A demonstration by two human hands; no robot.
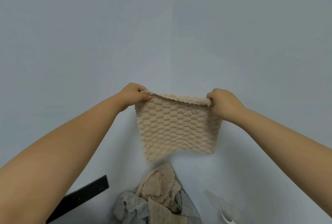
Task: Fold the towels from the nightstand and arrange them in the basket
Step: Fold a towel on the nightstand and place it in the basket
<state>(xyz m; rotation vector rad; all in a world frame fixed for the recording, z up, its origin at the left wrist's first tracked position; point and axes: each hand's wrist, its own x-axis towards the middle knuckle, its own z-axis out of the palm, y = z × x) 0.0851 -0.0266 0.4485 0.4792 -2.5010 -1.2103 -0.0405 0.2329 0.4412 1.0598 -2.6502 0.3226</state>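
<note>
A beige waffle towel (177,126) is held up at frame centre, its top corners pinched by the left hand (133,95) and right hand (223,104); unfolded towels (158,198) remain heaped below; no basket is seen.

Beige bumpy towel (177,126) hangs doubled; crumpled towels (158,200) below.

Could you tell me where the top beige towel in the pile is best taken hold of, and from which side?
Judging from the head view, take the top beige towel by its raised scalloped edge, coming from above. It lies crumpled over the grey towel, so its corners are hidden. Both the left hand and right hand now hold the spread beige towel.
</note>
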